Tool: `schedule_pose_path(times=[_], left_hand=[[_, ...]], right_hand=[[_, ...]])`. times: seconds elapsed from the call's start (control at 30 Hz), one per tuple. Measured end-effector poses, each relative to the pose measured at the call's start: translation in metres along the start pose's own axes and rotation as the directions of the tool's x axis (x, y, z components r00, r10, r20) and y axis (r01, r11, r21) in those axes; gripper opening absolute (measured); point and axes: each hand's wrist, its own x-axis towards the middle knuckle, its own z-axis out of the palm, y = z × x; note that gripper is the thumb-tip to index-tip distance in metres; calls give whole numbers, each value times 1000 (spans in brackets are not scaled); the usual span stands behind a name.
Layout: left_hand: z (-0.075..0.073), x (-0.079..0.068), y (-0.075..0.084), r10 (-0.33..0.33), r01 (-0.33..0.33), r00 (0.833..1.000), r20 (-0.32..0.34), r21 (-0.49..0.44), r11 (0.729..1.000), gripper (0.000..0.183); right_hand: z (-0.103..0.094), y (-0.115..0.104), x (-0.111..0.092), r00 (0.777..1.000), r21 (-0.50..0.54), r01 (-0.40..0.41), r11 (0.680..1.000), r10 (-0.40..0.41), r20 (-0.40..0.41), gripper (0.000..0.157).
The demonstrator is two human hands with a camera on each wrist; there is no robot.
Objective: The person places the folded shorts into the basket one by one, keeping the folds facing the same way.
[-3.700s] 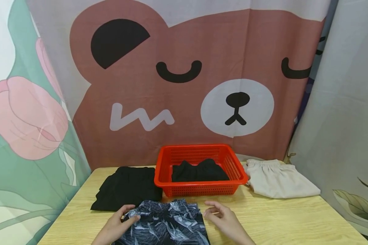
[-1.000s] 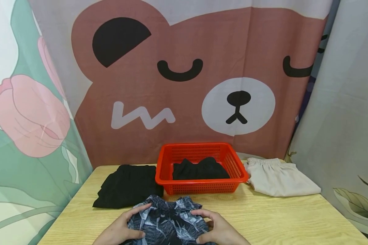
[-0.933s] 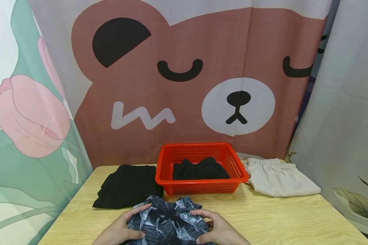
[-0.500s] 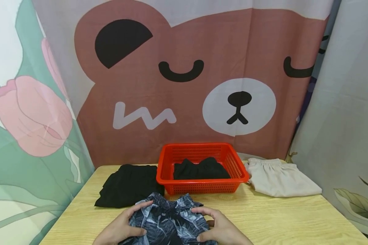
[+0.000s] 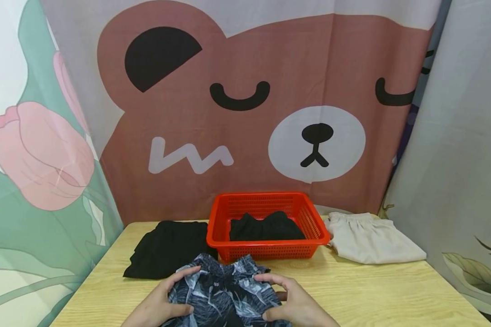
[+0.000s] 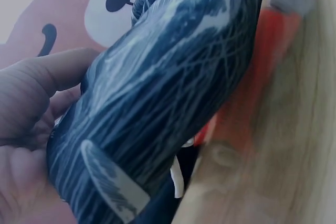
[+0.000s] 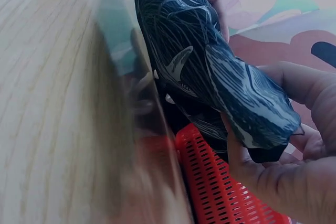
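Note:
Folded dark blue-grey patterned pants with a gathered waistband are between both hands at the table's front. The left hand grips their left side, thumb on the near face and fingers over the top. On the right side, the right hand holds them likewise, thumb below and index finger along the top. In the left wrist view the pants bulge in a thick fold, with a white cord end hanging under it. In the right wrist view, thumb and fingers pinch the end of the pants.
Behind the pants stands a red perforated basket holding a folded black garment. Folded black clothing lies left of it, and a folded cream garment with gathered waist right. The wooden table meets a bear-print curtain behind.
Since the earliest frame, the right hand has come from beside the pants to grip them. The pants are bunched up between both hands, and their waistband has risen slightly toward the basket.

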Motion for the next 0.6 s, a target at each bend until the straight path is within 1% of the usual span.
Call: schedule_pose_path(times=[0.13, 0.37, 0.47, 0.6], left_hand=[[1, -3, 6, 35, -35, 999, -32, -10, 999, 78], [2, -8, 17, 93, -95, 994, -49, -48, 994, 75], [3, -10, 23, 103, -107, 993, -62, -56, 993, 74], [5, -12, 32, 101, -107, 992, -80, -73, 992, 74]], right_hand=[[0, -8, -5, 999, -23, 26, 999, -27, -30, 60], [-2, -18, -13, 997, -28, 34, 999, -36, -70, 60], [-4, -22, -16, 995, -55, 51, 997, -56, -85, 61], [-8, -29, -21, 991, -79, 64, 995, -73, -115, 62]])
